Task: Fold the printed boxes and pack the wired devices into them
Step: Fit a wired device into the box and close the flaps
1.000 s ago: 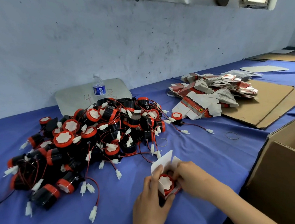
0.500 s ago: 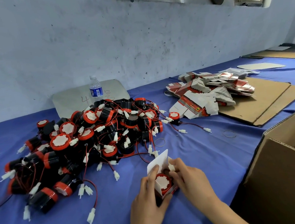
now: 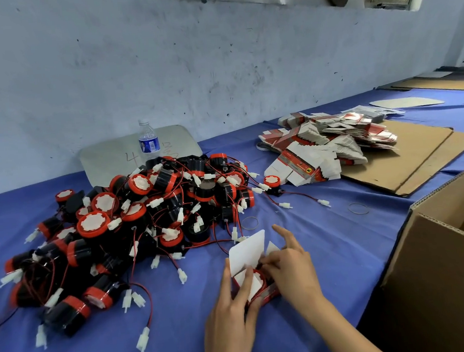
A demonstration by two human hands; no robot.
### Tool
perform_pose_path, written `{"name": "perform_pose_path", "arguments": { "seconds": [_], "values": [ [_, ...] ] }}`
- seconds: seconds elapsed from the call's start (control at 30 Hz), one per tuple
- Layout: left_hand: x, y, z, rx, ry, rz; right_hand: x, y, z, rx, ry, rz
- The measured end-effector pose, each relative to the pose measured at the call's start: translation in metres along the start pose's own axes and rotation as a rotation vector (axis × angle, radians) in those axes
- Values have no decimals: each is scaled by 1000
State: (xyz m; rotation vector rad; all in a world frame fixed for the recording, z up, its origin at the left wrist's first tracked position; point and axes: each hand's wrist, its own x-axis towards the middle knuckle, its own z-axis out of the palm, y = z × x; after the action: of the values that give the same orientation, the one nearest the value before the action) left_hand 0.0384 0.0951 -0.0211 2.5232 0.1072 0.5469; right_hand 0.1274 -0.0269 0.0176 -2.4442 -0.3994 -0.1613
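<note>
I see my left hand (image 3: 231, 313) gripping the small printed box (image 3: 252, 282) near the counter's (image 3: 330, 251) front edge, while my right hand (image 3: 290, 266) pinches its flap. The wired devices (image 3: 134, 223) are heaped just beyond. A handwritten "4" marks the grey board (image 3: 106, 158); the bottle (image 3: 148, 142) label is unreadable.

Left of the fingers (image 3: 247, 282): pile of wired devices (image 3: 145, 225), loose connectors and red-black leads trailing toward them across the surface (image 3: 329, 246). Right of the fingers: open cardboard carton (image 3: 444, 269), its wall standing close. Beyond the fingers: bare blue strip, with two rubber bands (image 3: 249, 222) lying flat. Farther beyond and to the right: stack of flat printed boxes (image 3: 329, 145) on cardboard sheets (image 3: 420, 159). Water bottle (image 3: 148, 141) behind the pile, against the wall.
</note>
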Motion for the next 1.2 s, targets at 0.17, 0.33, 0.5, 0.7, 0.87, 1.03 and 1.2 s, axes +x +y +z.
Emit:
{"name": "perform_pose_path", "arguments": {
  "seconds": [0.17,0.33,0.5,0.7,0.87,1.03,1.2],
  "values": [
    [7,-3,2,-44,293,167,-9,-3,12,122,127,46],
    [8,-8,11,-19,387,261,-13,1,17,90,207,68],
    [5,-4,11,-118,302,199,-20,3,17,100,230,3],
    [6,-7,12,-152,296,194,-29,15,11,248,22,-88],
    [7,-4,8,15,187,267,-25,17,1,402,-73,-87],
    [10,-4,6,-138,211,278,7,-1,-33,986,-93,56],
    [10,-11,3,-356,117,336,15,-19,-31,677,-413,31]
  ]
}}
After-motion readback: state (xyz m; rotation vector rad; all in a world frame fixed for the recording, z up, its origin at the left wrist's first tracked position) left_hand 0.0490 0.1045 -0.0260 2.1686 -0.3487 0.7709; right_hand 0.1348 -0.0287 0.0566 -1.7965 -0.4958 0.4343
